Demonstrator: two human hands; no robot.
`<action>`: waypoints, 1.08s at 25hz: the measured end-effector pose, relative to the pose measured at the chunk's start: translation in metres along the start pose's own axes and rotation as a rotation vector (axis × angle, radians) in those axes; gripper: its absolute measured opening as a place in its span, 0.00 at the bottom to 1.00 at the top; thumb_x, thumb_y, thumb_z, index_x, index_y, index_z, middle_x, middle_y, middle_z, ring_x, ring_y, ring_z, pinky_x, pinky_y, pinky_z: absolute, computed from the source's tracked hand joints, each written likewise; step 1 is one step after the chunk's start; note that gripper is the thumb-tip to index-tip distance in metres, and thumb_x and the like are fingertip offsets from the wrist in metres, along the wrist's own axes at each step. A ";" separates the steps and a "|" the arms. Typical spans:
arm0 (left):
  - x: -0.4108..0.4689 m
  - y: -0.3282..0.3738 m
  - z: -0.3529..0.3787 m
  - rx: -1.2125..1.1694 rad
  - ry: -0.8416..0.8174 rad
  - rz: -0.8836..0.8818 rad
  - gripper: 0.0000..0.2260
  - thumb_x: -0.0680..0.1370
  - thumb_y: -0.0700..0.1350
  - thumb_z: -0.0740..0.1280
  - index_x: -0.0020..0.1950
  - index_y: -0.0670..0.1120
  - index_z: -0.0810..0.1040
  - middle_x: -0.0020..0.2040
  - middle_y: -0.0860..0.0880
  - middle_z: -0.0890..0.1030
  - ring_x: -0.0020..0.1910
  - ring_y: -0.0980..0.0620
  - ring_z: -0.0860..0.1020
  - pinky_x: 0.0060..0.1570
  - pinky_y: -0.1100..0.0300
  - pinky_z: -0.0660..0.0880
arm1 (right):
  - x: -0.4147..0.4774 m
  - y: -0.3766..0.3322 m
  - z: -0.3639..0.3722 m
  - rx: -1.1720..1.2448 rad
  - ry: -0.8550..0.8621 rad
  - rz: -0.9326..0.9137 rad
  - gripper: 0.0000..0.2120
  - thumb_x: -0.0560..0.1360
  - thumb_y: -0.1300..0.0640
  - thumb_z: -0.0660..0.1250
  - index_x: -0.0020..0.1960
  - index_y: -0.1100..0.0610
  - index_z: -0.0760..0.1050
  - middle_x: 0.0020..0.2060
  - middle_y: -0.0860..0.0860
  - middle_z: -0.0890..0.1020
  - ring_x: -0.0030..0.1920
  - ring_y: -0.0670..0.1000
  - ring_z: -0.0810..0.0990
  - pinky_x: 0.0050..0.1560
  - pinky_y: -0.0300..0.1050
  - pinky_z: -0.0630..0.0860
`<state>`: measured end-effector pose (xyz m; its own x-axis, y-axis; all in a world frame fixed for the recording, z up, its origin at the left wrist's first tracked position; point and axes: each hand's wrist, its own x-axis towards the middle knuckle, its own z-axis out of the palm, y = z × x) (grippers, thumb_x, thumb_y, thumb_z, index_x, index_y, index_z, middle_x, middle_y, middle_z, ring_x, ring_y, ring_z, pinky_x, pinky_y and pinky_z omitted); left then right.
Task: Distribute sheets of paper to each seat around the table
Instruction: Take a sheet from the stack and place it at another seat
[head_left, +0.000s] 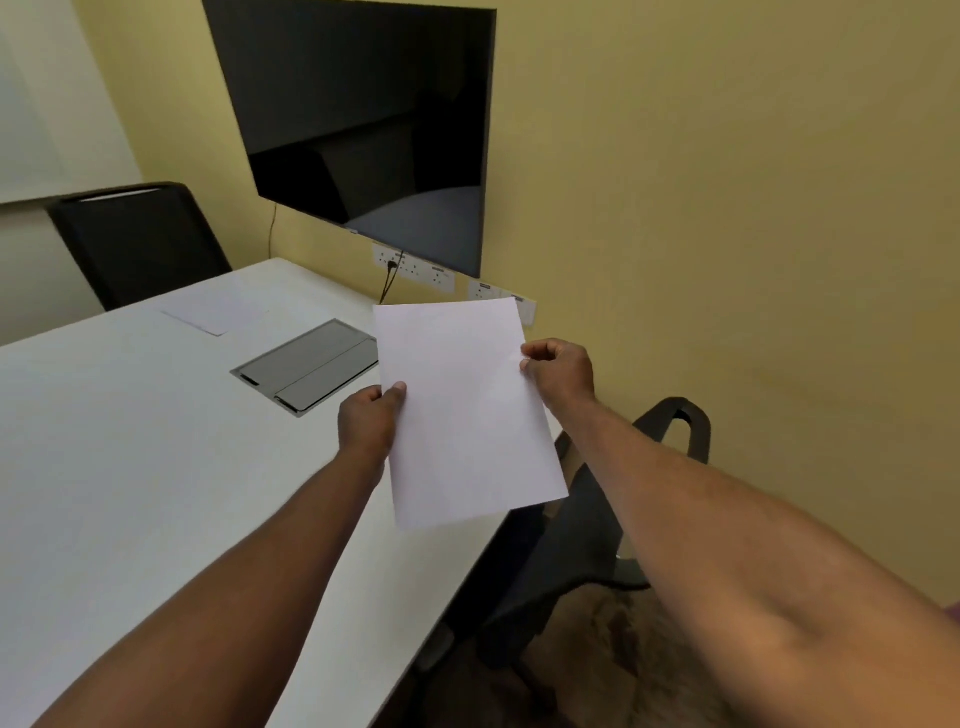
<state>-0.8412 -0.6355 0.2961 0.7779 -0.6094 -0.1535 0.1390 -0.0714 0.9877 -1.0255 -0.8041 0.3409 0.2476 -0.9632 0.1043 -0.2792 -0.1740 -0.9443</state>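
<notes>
Two bare hands hold up one blank white sheet of paper (465, 410) over the right edge of the long white laminate table (130, 457). From my feed, the left hand (370, 418) pinches the sheet's left edge, thumb on the upper face and the other fingers curled closed beneath it. The right hand (561, 370) nips the right edge higher up, thumb and forefinger pressed together on the paper, the rest of the fingers folded in. The sheet hangs in the air, tilted, clear of the tabletop, its lower corner reaching past the table's edge.

A second white sheet (210, 312) lies flat on the far part of the table, in front of the black high-backed office chair (137, 241) at the far end. Between that sheet and the held one, a grey rectangular cable hatch (309, 366) sits flush in the surface. Another black office chair with a curved armrest (597, 525) stands tucked at the table's right side, below my right forearm.

The walls are painted mustard yellow (727, 208). A large dark flat screen (363, 124) is mounted there, switched off, with a row of white wall sockets (415, 270) just under it and a black cable (389, 280) plugged into one.
</notes>
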 end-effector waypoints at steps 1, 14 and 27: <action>0.010 -0.002 0.008 0.018 0.028 0.000 0.12 0.75 0.51 0.70 0.41 0.42 0.79 0.42 0.44 0.82 0.41 0.46 0.78 0.46 0.52 0.76 | 0.020 0.005 0.006 -0.012 -0.035 -0.002 0.11 0.71 0.65 0.72 0.49 0.54 0.85 0.43 0.44 0.84 0.48 0.48 0.83 0.57 0.45 0.80; 0.075 -0.090 0.077 0.170 0.420 -0.226 0.11 0.76 0.47 0.72 0.37 0.42 0.81 0.36 0.45 0.81 0.34 0.46 0.78 0.41 0.53 0.76 | 0.184 0.104 0.102 -0.115 -0.449 -0.045 0.19 0.73 0.69 0.65 0.55 0.51 0.84 0.50 0.45 0.85 0.44 0.44 0.81 0.47 0.35 0.73; 0.165 -0.234 0.073 0.191 0.491 -0.431 0.11 0.75 0.49 0.74 0.48 0.41 0.84 0.43 0.46 0.85 0.30 0.54 0.81 0.36 0.60 0.73 | 0.228 0.270 0.213 -0.261 -0.575 0.092 0.16 0.72 0.68 0.66 0.51 0.51 0.85 0.49 0.43 0.86 0.28 0.38 0.76 0.31 0.31 0.70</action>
<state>-0.7903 -0.7770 0.0416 0.8717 -0.0697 -0.4851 0.4230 -0.3930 0.8165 -0.8464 -1.0273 0.0437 0.6496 -0.7258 -0.2264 -0.5221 -0.2092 -0.8268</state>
